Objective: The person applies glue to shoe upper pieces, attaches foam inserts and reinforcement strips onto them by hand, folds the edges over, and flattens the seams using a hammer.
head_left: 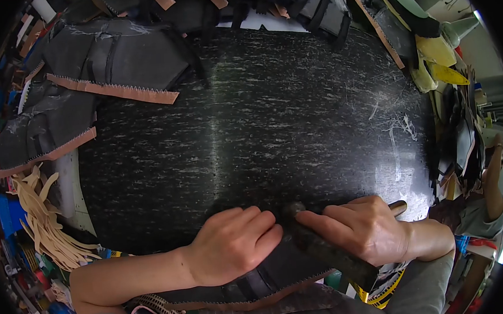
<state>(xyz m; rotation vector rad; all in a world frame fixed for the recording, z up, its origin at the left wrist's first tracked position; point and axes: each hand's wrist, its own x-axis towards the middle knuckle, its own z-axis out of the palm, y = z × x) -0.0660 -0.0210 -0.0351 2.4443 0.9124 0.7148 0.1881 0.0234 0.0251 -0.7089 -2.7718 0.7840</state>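
Note:
My left hand (pixel 237 244) is closed at the near edge of the dark speckled work surface (pixel 249 128), over a black piece (pixel 266 278) with a tan zigzag-stitched edge; whatever its fingers hold is hidden. To its right, my right hand (pixel 361 228) is wrapped round a hammer. The hammer's dark metal head (pixel 334 250) shows below the fingers, with a rounded end near the fingertips, and its wooden handle (pixel 399 207) sticks out to the right. The black piece hangs over the near edge, towards my lap.
Black pieces (pixel 122 55) with tan edges lie at the far left and along the far side. Tan strips (pixel 46 218) hang at the left. A yellow container (pixel 435 51) stands at the far right. Another person's arm (pixel 493 181) shows at the right edge.

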